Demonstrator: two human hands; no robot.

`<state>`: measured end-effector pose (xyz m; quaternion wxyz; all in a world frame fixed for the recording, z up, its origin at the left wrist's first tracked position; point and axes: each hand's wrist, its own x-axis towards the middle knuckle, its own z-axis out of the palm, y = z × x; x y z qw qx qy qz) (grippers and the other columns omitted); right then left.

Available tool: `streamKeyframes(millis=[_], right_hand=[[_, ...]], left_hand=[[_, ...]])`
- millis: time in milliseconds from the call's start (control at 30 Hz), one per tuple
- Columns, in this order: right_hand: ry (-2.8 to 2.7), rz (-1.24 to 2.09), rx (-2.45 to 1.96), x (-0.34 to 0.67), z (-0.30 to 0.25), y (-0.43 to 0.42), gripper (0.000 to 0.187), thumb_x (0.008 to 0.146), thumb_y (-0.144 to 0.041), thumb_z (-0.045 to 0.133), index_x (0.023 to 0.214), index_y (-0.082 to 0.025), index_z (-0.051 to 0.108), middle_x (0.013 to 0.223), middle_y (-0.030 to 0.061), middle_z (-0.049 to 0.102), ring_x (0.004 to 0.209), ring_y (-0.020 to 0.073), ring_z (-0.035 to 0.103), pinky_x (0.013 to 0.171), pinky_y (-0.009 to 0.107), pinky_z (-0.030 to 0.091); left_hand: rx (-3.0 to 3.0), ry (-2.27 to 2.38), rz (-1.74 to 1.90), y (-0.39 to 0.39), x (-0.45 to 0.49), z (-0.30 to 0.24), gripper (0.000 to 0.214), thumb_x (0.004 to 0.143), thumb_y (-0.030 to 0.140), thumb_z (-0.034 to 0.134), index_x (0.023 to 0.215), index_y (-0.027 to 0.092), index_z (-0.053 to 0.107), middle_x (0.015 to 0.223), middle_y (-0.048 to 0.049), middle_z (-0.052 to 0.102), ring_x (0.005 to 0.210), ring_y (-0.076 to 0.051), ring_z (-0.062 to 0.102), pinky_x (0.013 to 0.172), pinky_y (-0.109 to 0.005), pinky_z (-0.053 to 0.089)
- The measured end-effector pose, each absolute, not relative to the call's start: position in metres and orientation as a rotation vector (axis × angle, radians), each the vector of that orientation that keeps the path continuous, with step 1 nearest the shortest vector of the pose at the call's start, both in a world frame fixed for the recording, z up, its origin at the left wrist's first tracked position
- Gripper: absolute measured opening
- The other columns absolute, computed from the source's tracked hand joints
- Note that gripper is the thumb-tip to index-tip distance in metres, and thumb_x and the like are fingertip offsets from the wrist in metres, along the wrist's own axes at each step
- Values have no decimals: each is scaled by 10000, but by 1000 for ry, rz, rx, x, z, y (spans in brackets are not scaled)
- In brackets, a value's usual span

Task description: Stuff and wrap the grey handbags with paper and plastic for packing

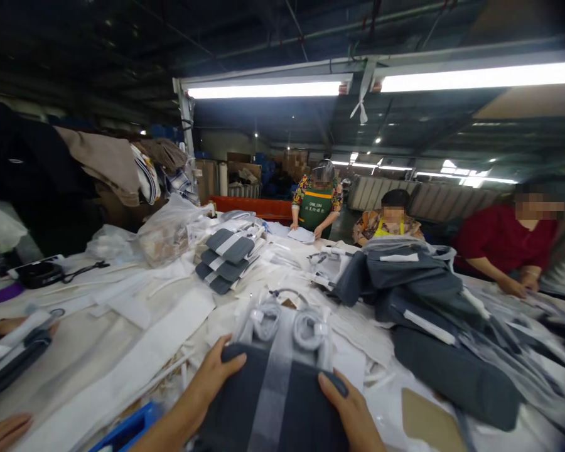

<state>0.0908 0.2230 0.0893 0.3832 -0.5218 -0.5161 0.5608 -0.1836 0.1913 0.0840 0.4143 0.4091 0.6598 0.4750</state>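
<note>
Dark grey fabric bundle [282,408] sits at the near edge of the surface [122,351], dead centre, with a pale band running down its middle. Left hand [214,376] comes in from the lower left, wrist low, thumb laid flat across the bundle's top left corner. Its fingers are curled under and out of sight, so that's a pinch on the corner. Right hand [353,411] mirrors it on the top right edge, thumb pressed on top, the rest tucked beneath. Both have firm hold.

Just beyond the thumbs lie coiled white cords [307,329], perhaps inside a clear bag; it's too blurred to be sure. Stack of grey folded pieces [226,258] farther back on the left, heap of grey garments [428,295] off to the right. Blue crate [129,430] shows below the left forearm.
</note>
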Motion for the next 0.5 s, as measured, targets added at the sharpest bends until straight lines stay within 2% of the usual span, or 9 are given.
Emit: streamKeyframes(millis=[67, 200, 300, 367, 433, 500], right_hand=[[-1218, 1417, -1229, 61, 76, 307, 498, 616, -634, 665, 874, -210, 703, 894, 64, 729, 929, 299, 659, 813, 387, 536], [-1110, 1454, -1066, 12, 35, 470, 424, 634, -531, 718, 821, -152, 684, 785, 71, 725, 793, 253, 671, 729, 339, 533], [-1159, 1463, -1128, -10, -10, 565, 382, 648, -489, 706, 790, -135, 687, 723, 86, 717, 742, 255, 671, 713, 358, 531], [-1183, 1404, -1208, -18, -45, 607, 335, 636, -451, 719, 769, -145, 689, 744, 84, 719, 810, 267, 668, 753, 366, 522], [-1176, 1326, -1288, -22, -76, 632, 300, 620, -418, 736, 767, -160, 687, 804, 78, 723, 931, 278, 643, 826, 362, 499], [-1180, 1257, -1352, -24, -96, 645, 294, 620, -408, 739, 785, -171, 685, 868, 78, 721, 1026, 283, 605, 888, 357, 469]], left_hand=[[992, 1631, 1283, 275, -204, 91, 671, 686, 469, 696, 1242, 162, 481, 1040, -107, 677, 941, -267, 664, 821, -380, 551], [1073, 1701, 1341, 438, -247, 80, 639, 617, 388, 750, 1155, 116, 540, 1057, -132, 667, 942, -279, 650, 812, -365, 524], [1210, 1781, 1209, 529, -268, 35, 522, 684, 415, 695, 1094, 113, 580, 988, -118, 694, 927, -277, 651, 802, -351, 513], [1292, 1920, 1033, 570, -275, -7, 447, 744, 419, 635, 1061, 107, 594, 993, -129, 696, 976, -293, 635, 837, -354, 495], [1329, 2070, 887, 594, -278, -46, 435, 792, 389, 579, 1091, 73, 573, 1115, -185, 653, 1113, -332, 567, 934, -381, 436], [1350, 2147, 820, 607, -278, -71, 480, 831, 358, 530, 1179, 28, 509, 1280, -247, 541, 1241, -359, 457, 1023, -409, 348]])
